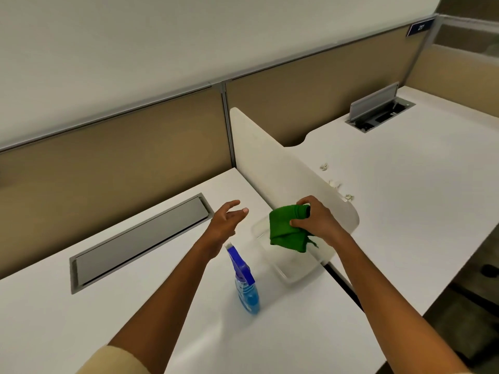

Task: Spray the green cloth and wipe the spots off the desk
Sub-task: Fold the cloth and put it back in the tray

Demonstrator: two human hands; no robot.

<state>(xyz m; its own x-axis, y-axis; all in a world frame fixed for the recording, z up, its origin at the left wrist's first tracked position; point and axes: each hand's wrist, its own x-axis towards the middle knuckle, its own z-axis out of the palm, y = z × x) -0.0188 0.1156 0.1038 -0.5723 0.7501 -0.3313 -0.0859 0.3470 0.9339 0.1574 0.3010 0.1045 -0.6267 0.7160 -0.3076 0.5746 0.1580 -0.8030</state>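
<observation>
Blue spray bottle (246, 287) stands at 6 o'clock on desk (81, 319), L hand (225, 221) empty w/ fingers spread, R hand (316, 222) at 3 o'clock gripping bunched, folded green cloth (286, 230).

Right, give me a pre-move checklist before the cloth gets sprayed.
1. Green cloth in hand: ok, the right hand grips it above the clear tray.
2. Left hand free for the bottle: ok, open and holding nothing.
3. Spray bottle reachable: ok, upright on the desk just below the left hand.
4. Liquid in the bottle: ok, blue liquid shows.
5. Nozzle aimed at the cloth: cannot tell.
6. Spots located on the desk: cannot tell, none plainly visible.
</observation>
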